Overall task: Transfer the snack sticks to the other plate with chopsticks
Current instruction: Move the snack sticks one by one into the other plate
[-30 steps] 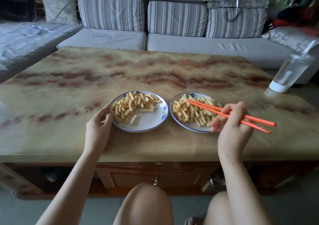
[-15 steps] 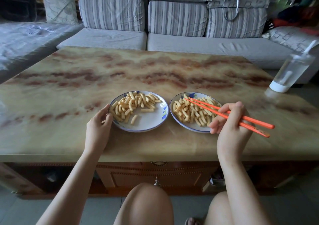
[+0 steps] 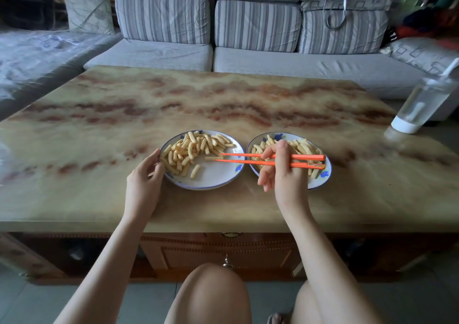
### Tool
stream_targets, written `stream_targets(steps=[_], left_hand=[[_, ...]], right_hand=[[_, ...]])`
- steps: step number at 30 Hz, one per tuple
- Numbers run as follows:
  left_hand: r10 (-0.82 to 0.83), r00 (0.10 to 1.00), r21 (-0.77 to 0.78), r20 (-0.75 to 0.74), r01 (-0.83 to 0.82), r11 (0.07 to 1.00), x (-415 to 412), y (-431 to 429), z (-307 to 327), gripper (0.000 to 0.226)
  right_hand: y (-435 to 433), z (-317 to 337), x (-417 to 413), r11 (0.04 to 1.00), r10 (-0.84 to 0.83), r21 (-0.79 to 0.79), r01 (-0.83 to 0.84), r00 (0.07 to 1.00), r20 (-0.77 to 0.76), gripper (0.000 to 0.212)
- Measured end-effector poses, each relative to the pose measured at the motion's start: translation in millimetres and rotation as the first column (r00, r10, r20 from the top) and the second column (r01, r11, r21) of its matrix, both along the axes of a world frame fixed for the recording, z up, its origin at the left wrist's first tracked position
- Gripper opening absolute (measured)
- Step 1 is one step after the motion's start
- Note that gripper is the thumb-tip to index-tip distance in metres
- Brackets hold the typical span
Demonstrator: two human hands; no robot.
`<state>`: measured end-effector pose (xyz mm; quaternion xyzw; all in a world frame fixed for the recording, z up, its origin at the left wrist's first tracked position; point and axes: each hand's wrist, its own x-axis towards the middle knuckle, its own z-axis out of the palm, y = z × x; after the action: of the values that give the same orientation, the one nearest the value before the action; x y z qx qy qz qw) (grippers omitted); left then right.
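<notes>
Left hand: it lies on the table at the left plate's near-left rim. The thumb tip is against the rim and the fingers curl close together round the edge beside it, holding the plate.
Right hand: it is raised over the near-left part of the right plate. Its fingers are bent and clamped on the chopsticks, with the forefinger arched over the upper one. The lower fingers reach left, below the pair.
Chopsticks: orange and nearly level, they run from above the right plate leftward across the gap between the plates. The thick ends are on the right. The tips are over the left plate's right half, a little apart, one above the other.
Lone stick: it lies flat on the white of the left plate, level with the tips. Its right end is at the lower tip, in the narrow gap between the two. I cannot tell whether the tips pinch it or only touch it.
Left heap: snack sticks fill the far and left part of the left plate. One more lies apart on the near side.
Right heap: sticks cover much of the right plate, partly hidden by the hand and chopsticks.
Plates: white with blue flowers, they stand side by side, almost touching, near the table's front edge.
Bottle: clear with a white base, at the table's far right corner.
Sofa: striped grey cushions behind the table.
</notes>
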<state>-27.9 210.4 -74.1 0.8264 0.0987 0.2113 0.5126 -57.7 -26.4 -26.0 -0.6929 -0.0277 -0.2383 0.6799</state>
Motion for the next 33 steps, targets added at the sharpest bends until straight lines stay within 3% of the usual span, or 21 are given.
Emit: stream_targets(steps=[6,13,18,25,33], left_hand=[[-0.004,1.000,-0.001,-0.009,0.004,1.000,-0.4,0.8,0.5,0.039],[-0.009,1.000,-0.009,-0.010,0.009,1.000,-1.1,0.8,0.8,0.039],[-0.008,1.000,-0.008,-0.011,0.008,1.000,-1.3,0.9,0.8,0.039],[0.000,1.000,0.015,-0.009,0.000,1.000,1.4,1.2,-1.1,0.039],[-0.001,1.000,0.011,-0.009,0.001,1.000,1.1,2.4,-1.9,0.039]], right_hand=[[1.5,-0.9,2.8,0.998,0.006,0.056,-0.003,0.998,-0.062,0.044],[-7.1,4.1,-8.5,0.989,-0.091,0.115,0.092,0.996,-0.010,0.047],[-20.8,10.0,-18.2,0.959,-0.231,0.175,0.221,0.972,0.038,0.045],[-46.4,13.9,-22.2,0.862,-0.482,0.234,0.450,0.870,0.102,0.041],[-56.9,10.6,-22.5,0.835,-0.535,0.202,0.511,0.841,0.084,0.041]])
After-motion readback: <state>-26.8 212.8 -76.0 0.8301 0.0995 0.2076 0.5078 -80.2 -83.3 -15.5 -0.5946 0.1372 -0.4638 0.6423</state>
